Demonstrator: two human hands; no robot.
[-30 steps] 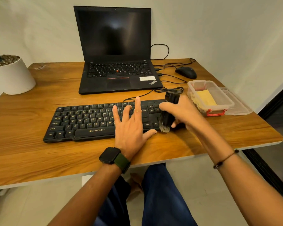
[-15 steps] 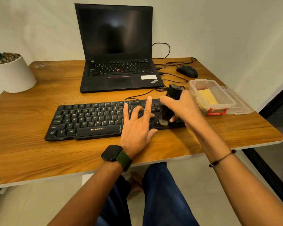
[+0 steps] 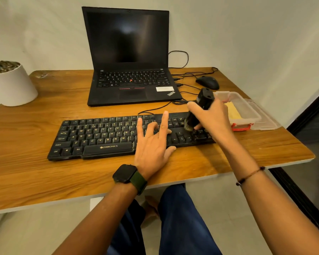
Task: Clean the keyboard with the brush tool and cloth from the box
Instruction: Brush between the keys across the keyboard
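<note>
Keyboard, black, marked ZEBRONICS, lying flat across the middle of the wooden surface, long side toward the near edge. Left hand resting palm down on the right-centre keys, fingers straight and spread apart, gripping nothing; thumb lying along the keyboard's near edge. Black watch with a green strap on that wrist. Right hand wrapped round the brush tool, fingers curled and clamped on its dark body. Brush tool held nearly upright, tilted slightly, top end poking above the hand, pale bristles down on the keys between the arrow cluster and the number pad. Thin dark cord bracelet on the right wrist.

Box, clear plastic with a red clip on its near side, standing open just to the right of the keyboard, partly hidden behind the right hand. Cloth, yellow, lying inside the box. Clear lid flat on the surface, touching the box's right side.

Behind the keyboard, open black laptop with a dark screen, near the wall. Black mouse to the laptop's right, well back from the box, with black cables trailing between laptop, mouse and keyboard. White plant pot with pebbles at the far left edge of the surface. Blue trousers visible below the near edge.
</note>
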